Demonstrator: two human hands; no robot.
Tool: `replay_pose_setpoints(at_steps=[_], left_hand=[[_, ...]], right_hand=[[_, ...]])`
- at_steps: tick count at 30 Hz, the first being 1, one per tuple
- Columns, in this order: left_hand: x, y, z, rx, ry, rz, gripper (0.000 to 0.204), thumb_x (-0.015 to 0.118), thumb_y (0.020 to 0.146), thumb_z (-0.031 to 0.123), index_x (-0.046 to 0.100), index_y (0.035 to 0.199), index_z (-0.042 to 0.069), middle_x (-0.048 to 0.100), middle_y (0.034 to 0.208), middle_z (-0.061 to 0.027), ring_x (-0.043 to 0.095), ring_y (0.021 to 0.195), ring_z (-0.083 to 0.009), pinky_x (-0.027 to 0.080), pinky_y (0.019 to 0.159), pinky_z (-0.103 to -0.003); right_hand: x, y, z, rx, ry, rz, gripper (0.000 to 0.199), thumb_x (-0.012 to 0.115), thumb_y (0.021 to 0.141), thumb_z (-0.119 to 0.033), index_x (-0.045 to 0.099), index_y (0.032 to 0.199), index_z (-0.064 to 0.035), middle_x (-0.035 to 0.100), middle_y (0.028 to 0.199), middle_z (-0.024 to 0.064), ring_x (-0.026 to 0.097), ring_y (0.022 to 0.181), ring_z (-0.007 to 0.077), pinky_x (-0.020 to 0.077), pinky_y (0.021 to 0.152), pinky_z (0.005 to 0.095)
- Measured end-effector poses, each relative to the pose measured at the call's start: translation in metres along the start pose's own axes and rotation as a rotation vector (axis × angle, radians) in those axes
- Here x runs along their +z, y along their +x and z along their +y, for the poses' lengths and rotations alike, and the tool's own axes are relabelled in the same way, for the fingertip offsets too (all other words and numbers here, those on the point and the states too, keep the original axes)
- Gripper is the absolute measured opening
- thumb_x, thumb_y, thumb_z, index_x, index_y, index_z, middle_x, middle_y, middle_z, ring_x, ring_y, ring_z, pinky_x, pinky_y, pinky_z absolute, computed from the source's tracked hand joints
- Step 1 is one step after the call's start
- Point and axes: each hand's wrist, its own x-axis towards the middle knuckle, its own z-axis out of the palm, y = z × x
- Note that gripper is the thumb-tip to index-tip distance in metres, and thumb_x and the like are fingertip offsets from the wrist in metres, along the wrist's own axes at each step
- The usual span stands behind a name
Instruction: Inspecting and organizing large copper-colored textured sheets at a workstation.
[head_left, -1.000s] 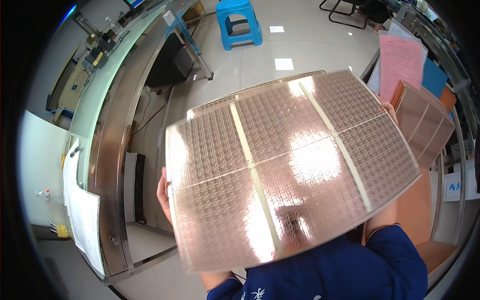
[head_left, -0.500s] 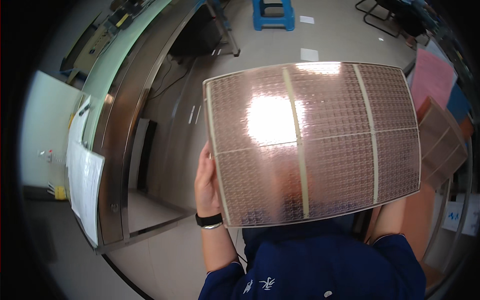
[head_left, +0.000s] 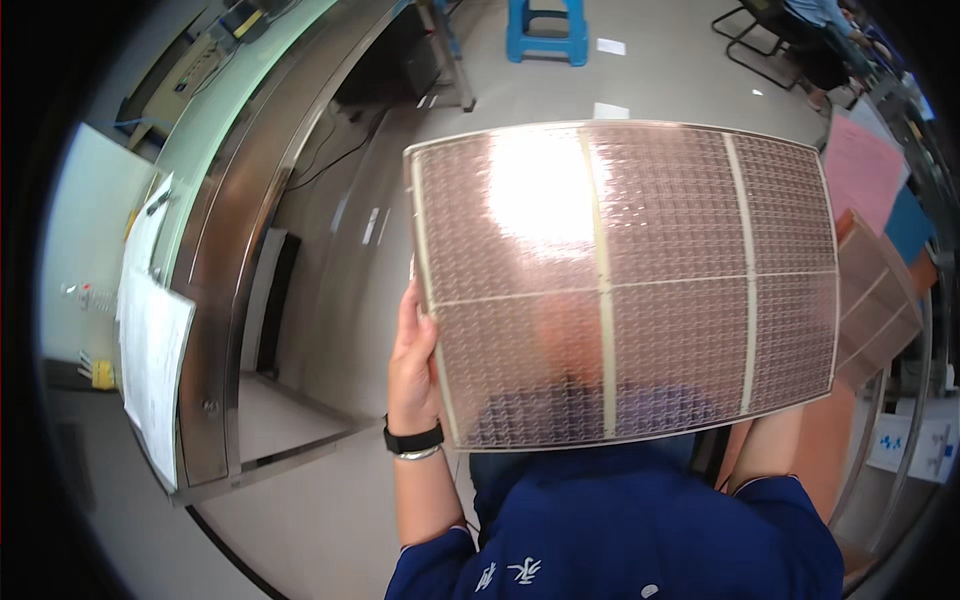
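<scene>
I hold up a large thin copper-coloured panel, patterned with a fine grid and split by pale strips into several sections. Ceiling light glares off its upper middle. My left hand, with a black band on the wrist, grips the panel's left edge near the lower corner, thumb on the front face. My right forearm rises behind the panel's lower right part, and the hand itself is hidden behind the sheet. The panel covers most of the middle of the view, above my blue shirt.
A long stainless steel bench runs along the left, with white papers hanging at its near end. A blue stool stands on the floor ahead. To the right are more copper panels, a pink sheet and a chair.
The panel has turned from a tilted position to nearly level and come closer to me. My left hand has slid to its lower left edge.
</scene>
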Motion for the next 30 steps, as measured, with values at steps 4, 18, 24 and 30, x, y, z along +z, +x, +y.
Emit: replay_pose_setpoints(at_steps=[4, 18, 24, 30], left_hand=[[0.001, -0.004, -0.002, 0.016, -0.068, 0.047, 0.051, 0.045, 0.092, 0.012, 0.024, 0.138, 0.006, 0.042, 0.132, -0.0112, 0.047, 0.116, -0.0191, 0.041, 0.097, -0.033], [0.117, -0.020, -0.037, 0.208, -0.231, 0.015, 0.046, 0.040, 0.094, 0.010, 0.025, 0.138, 0.012, 0.041, 0.132, -0.0094, 0.042, 0.120, -0.0205, 0.037, 0.101, -0.036], [0.120, -0.020, -0.043, -0.199, 0.064, -0.383, 0.043, 0.047, 0.092, 0.014, 0.034, 0.133, 0.009, 0.054, 0.118, -0.0172, 0.056, 0.103, -0.0247, 0.049, 0.086, -0.037], [0.085, -0.006, -0.036, -0.151, 0.155, -0.227, 0.036, 0.050, 0.092, 0.014, 0.042, 0.125, 0.003, 0.055, 0.114, -0.0185, 0.059, 0.097, -0.0253, 0.053, 0.079, -0.032]], right_hand=[[-0.004, -0.007, -0.007, -0.042, 0.050, -0.027, 0.060, 0.033, 0.093, -0.047, 0.031, 0.135, -0.0038, 0.031, 0.142, 0.0112, 0.033, 0.128, 0.0311, 0.0295, 0.103, 0.0506], [0.123, -0.090, 0.000, -0.243, -0.327, 0.085, 0.048, 0.052, 0.088, -0.020, 0.035, 0.131, -0.0022, 0.052, 0.118, 0.0081, 0.051, 0.108, 0.0174, 0.0429, 0.092, 0.0344], [0.054, -0.137, -0.117, -0.642, -0.384, 0.516, 0.034, 0.048, 0.086, -0.008, 0.046, 0.119, 0.0021, 0.057, 0.108, 0.0111, 0.054, 0.100, 0.0173, 0.0429, 0.086, 0.0300], [0.038, -0.213, -0.221, -0.722, -0.535, 0.699, 0.031, 0.044, 0.092, -0.014, 0.048, 0.115, 0.0063, 0.055, 0.112, 0.0158, 0.054, 0.103, 0.0215, 0.0443, 0.087, 0.0319]])
